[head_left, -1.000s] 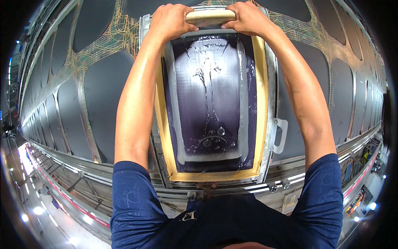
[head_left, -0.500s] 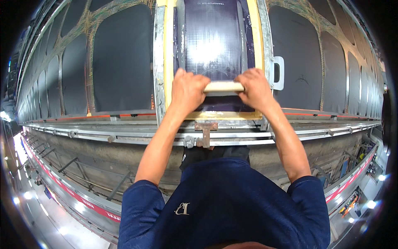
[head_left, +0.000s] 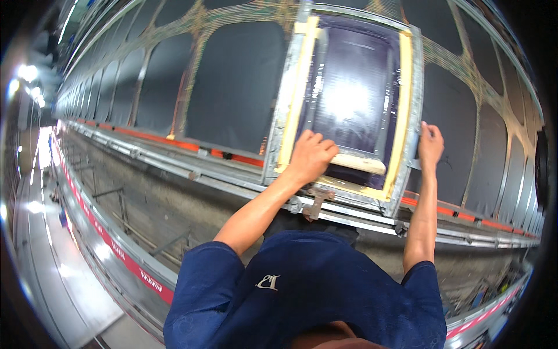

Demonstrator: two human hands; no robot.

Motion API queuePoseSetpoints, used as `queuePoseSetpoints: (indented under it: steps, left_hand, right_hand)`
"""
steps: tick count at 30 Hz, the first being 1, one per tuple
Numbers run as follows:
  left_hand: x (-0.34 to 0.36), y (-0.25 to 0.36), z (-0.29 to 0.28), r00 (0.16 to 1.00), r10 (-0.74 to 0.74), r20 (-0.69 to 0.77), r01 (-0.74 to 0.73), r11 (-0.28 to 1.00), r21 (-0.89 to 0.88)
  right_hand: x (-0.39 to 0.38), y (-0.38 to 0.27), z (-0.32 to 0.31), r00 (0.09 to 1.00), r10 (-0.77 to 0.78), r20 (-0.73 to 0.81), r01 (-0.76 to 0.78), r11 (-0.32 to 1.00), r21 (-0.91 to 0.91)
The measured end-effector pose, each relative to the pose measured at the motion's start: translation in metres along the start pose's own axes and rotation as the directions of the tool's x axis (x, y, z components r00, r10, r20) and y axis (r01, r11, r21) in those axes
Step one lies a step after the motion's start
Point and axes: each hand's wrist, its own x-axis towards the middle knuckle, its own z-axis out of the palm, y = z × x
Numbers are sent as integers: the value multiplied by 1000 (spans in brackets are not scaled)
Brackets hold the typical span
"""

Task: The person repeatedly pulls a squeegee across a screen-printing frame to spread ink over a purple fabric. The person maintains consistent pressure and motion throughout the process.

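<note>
A screen-printing frame (head_left: 416, 99) with metal sides lies over the dark sheet in front of me. Yellow tape (head_left: 292, 110) borders its dark, glossy mesh (head_left: 354, 70). Across the near end of the mesh rests a squeegee (head_left: 361, 163) with a pale wooden bar. My left hand (head_left: 313, 157) is closed round the left end of this bar; its right end is free. At the frame's right side, my right hand (head_left: 431, 145) is closed on the light side handle, which it mostly covers.
Dark sheets with patterned bands (head_left: 238, 87) stretch along a long table to both sides. A metal rail (head_left: 232, 179) with a rusty bracket (head_left: 317, 202) runs along the near edge. Behind me stands a barrier with a red stripe (head_left: 119, 250).
My right hand has let go of the squeegee and moved right to the frame's side handle. My left hand stays on the squeegee. The view has turned, so the frame appears tilted and farther right.
</note>
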Motion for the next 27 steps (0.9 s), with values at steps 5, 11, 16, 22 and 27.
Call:
queuePoseSetpoints:
  steps: [5,11,16,22,27]
  left_hand:
    - [-12,-14,-42,994,-78,-80,65,986,-155]
    - [-63,-139,-100,998,-51,-35,50,998,-25]
    - [-147,-212,-162,995,-60,-81,66,995,79]
    - [-212,-242,-170,999,-5,-35,9,993,120]
    - [-210,-266,-156,999,32,-21,-29,994,105]
  right_hand:
    - [-5,-70,-36,999,-52,14,51,996,79]
    - [-67,-133,94,993,-115,-19,116,949,292]
    - [-139,-217,196,996,-76,-46,87,939,334]
    - [-160,-252,221,999,-43,-29,48,971,233]
    - [-159,-250,235,999,-46,-22,49,991,123]
